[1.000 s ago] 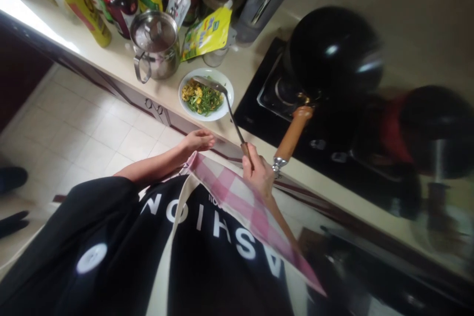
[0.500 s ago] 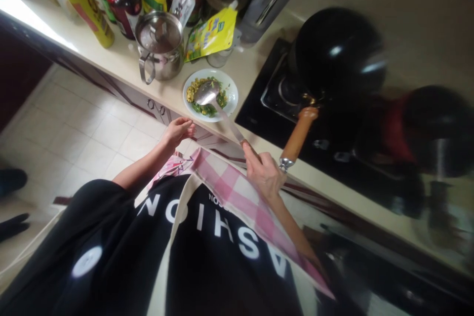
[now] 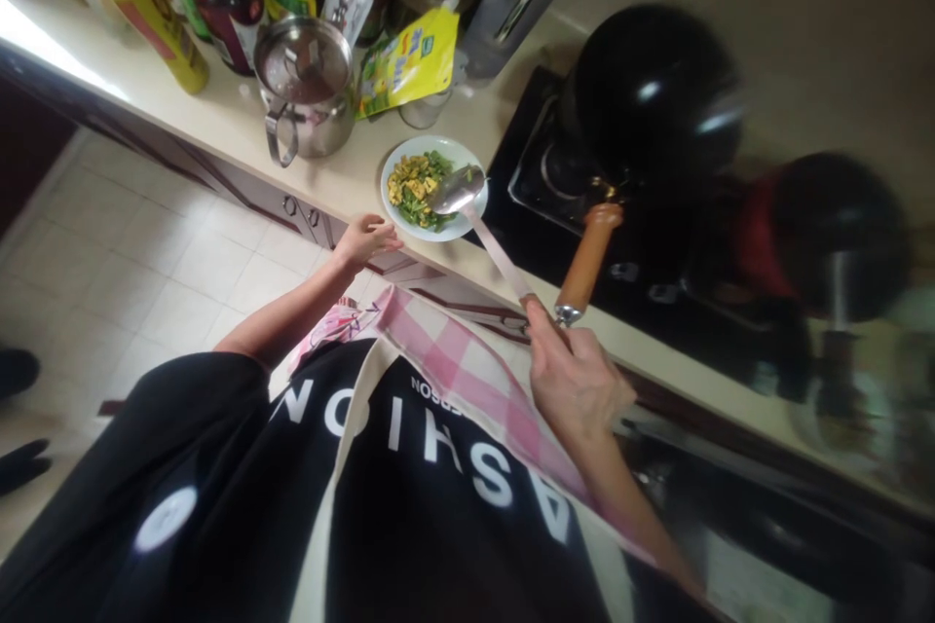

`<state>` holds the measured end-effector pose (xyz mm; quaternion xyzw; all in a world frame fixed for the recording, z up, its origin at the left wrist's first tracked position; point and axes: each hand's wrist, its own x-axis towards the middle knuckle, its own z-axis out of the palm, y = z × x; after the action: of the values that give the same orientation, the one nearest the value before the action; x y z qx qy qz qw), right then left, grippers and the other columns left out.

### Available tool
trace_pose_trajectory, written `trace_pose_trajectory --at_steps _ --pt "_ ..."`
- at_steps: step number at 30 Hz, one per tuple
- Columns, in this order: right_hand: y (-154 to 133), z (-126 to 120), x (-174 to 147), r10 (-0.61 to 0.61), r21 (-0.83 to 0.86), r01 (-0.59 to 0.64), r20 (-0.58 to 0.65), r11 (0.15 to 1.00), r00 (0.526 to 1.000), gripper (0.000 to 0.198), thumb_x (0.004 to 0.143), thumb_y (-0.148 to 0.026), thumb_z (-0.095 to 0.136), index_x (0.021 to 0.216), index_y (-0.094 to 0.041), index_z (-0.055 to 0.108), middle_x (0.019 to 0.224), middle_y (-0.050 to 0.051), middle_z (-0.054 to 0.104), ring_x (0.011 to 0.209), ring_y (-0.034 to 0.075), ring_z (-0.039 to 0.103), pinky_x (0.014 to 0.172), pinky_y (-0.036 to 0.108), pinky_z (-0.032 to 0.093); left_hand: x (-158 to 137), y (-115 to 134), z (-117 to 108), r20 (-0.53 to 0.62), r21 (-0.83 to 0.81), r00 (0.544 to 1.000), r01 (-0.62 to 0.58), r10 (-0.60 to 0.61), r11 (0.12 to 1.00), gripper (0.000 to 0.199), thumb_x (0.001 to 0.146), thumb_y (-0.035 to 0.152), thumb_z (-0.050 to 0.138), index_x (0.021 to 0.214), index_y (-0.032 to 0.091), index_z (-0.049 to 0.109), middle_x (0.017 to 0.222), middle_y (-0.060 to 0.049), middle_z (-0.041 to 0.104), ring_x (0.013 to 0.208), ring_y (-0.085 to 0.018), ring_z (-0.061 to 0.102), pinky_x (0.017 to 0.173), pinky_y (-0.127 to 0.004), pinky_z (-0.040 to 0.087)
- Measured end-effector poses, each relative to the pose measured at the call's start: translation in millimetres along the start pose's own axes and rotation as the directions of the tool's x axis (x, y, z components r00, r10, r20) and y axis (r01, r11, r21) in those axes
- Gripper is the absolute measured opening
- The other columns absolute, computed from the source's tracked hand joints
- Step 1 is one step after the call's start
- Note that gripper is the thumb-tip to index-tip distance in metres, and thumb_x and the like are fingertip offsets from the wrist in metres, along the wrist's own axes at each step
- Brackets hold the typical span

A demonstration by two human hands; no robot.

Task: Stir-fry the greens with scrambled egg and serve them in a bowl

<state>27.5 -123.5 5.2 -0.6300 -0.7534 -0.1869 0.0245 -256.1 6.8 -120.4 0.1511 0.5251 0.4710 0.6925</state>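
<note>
My right hand [image 3: 580,380] grips the handle of a long metal cooking spoon [image 3: 459,191]. The spoon's bowl is over the right part of a white plate [image 3: 471,151]; whether it touches the food is hard to tell. On the plate lies cooked food [image 3: 420,190], yellow pieces mixed with green vegetable. Just off the plate's near left side is my left hand [image 3: 369,241], its fingers loosely stretched and holding nothing. The plate stands at the counter's front edge, close to the black stove.
A black wok [image 3: 654,92] with a wooden handle [image 3: 591,258] pointing towards me sits on the stove [image 3: 541,214]. A lidded steel pot [image 3: 314,122], a yellow pouch [image 3: 413,63] and several bottles stand behind and left on the counter [image 3: 226,141]. A dark red pan [image 3: 760,229] is farther right.
The plate has shifted right along the counter, nearer the stove. My right hand and the spoon have moved right too. My left hand has moved slightly right and its fingers have opened out.
</note>
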Motion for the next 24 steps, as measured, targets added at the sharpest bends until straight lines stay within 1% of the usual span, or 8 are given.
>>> trace_pose_trajectory --at_steps 2,5,7,10,13,15,19,24 --pt "2.1 -5.0 0.8 0.012 -0.026 -0.012 0.004 1.000 1.000 0.035 0.101 -0.036 0.054 0.132 -0.033 0.072 0.073 0.003 0.042 0.062 0.010 0.023 0.058 0.030 0.015 11.1 1.3 11.8 0.010 0.038 1.000 -0.008 0.007 0.999 0.018 0.092 0.013 0.064 0.101 0.015 0.049 0.067 -0.002 0.066 0.065 -0.017 0.073 0.083 -0.037 0.061" --pt "6.6 -11.4 1.9 0.021 -0.058 -0.020 0.019 0.998 1.000 0.036 0.101 -0.035 0.055 0.134 -0.034 0.070 0.073 0.002 0.042 0.062 0.010 0.019 0.059 0.030 0.013 26.8 0.6 26.8 0.015 0.112 1.000 -0.009 0.008 0.994 0.014 0.093 0.013 0.062 0.099 0.015 0.049 0.065 -0.002 0.065 0.062 -0.018 0.072 0.080 -0.040 0.062" --pt "10.0 -15.7 1.9 0.037 -0.073 -0.033 0.046 0.997 0.998 0.037 0.101 -0.035 0.055 0.135 -0.034 0.069 0.074 0.002 0.041 0.063 0.010 0.017 0.060 0.030 0.012 36.1 -1.4 33.7 -0.001 0.158 0.999 -0.036 0.037 0.987 0.013 0.089 0.008 0.060 0.096 0.015 0.051 0.065 -0.001 0.064 0.059 -0.017 0.070 0.078 -0.041 0.063" --pt "13.5 -20.6 1.2 0.065 -0.098 -0.056 0.093 0.994 0.993 0.038 0.101 -0.035 0.055 0.137 -0.035 0.067 0.075 0.002 0.040 0.063 0.010 0.015 0.061 0.031 0.011 48.4 -3.6 40.1 -0.044 0.195 0.994 -0.085 0.095 0.977 0.023 0.080 -0.001 0.058 0.097 0.015 0.053 0.069 0.001 0.063 0.063 -0.018 0.071 0.080 -0.041 0.064" --pt "13.7 -20.9 2.3 0.075 -0.116 -0.062 0.111 0.991 0.991 0.038 0.101 -0.035 0.054 0.137 -0.035 0.067 0.076 0.002 0.042 0.063 0.010 0.014 0.061 0.031 0.010 56.5 -2.0 43.7 -0.112 0.222 0.987 -0.091 0.118 0.971 0.035 0.074 -0.003 0.058 0.104 0.015 0.054 0.080 -0.002 0.064 0.072 -0.020 0.073 0.079 -0.041 0.064" --pt "13.6 -19.4 4.8 0.069 -0.114 -0.057 0.098 0.992 0.993 0.038 0.102 -0.035 0.053 0.137 -0.034 0.067 0.075 0.002 0.042 0.062 0.010 0.015 0.060 0.031 0.010 57.8 1.4 44.8 -0.138 0.231 0.983 -0.085 0.119 0.969 0.038 0.073 -0.002 0.059 0.107 0.015 0.054 0.090 -0.005 0.066 0.076 -0.021 0.073 0.077 -0.040 0.065" --pt "17.1 -19.4 12.0 0.035 -0.076 -0.032 0.046 0.997 0.998 0.037 0.102 -0.036 0.053 0.136 -0.032 0.068 0.074 0.002 0.044 0.061 0.009 0.019 0.059 0.029 0.012 53.4 10.7 43.1 -0.092 0.218 0.989 -0.095 0.117 0.971 0.044 0.076 0.001 0.057 0.118 0.015 0.051 0.109 -0.013 0.066 0.076 -0.020 0.072 0.073 -0.040 0.065" --pt "16.3 -20.5 28.7 -0.071 -0.027 0.070 -0.014 0.997 0.997 0.036 0.102 -0.034 0.054 0.134 -0.030 0.070 0.072 0.003 0.046 0.062 0.010 0.030 0.059 0.028 0.016 50.8 17.2 37.3 -0.030 0.298 0.984 -0.157 0.174 0.941 0.048 0.079 0.006 0.056 0.126 0.015 0.047 0.104 -0.012 0.067 0.072 -0.020 0.070 0.072 -0.046 0.064"
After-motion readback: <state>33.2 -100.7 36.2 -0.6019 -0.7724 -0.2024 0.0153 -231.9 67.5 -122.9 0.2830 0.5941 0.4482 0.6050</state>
